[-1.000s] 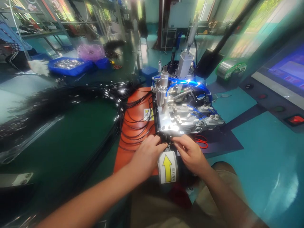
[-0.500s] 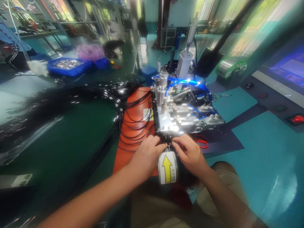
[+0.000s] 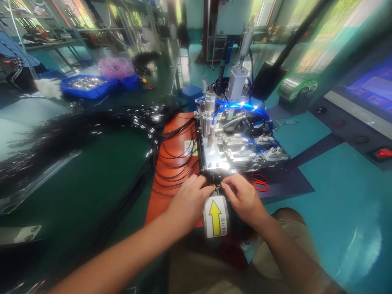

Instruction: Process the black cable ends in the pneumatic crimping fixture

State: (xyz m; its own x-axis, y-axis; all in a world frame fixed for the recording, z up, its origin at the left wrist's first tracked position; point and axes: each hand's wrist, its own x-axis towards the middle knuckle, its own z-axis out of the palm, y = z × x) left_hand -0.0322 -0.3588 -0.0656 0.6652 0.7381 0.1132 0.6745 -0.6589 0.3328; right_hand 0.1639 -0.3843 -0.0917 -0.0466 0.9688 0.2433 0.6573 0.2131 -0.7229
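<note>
At the front edge of the metal machine [image 3: 211, 157], my two hands meet with their fingertips close together. My left hand [image 3: 190, 198] is closed, its thumb and forefinger pinching at the left side of the small gap. From the right, my right hand [image 3: 245, 198] pinches at the same spot. Whatever lies between the fingers is too small to name. Just below them is a white label with a yellow arrow [image 3: 216, 216]. Black cables [image 3: 174, 165] loop over the orange-red surface [image 3: 180, 122] left of the machine.
A large bundle of black cables [image 3: 76, 118] curves across the green table at left. Blue trays [image 3: 88, 86] of small shiny parts stand behind it. Red-handled scissors or a red loop [image 3: 259, 182] lies right of my right hand. A control panel [image 3: 361, 122] stands at right.
My right hand has shifted very slightly left, its fingertips still at the machine's front. The left hand stays practically where it was.
</note>
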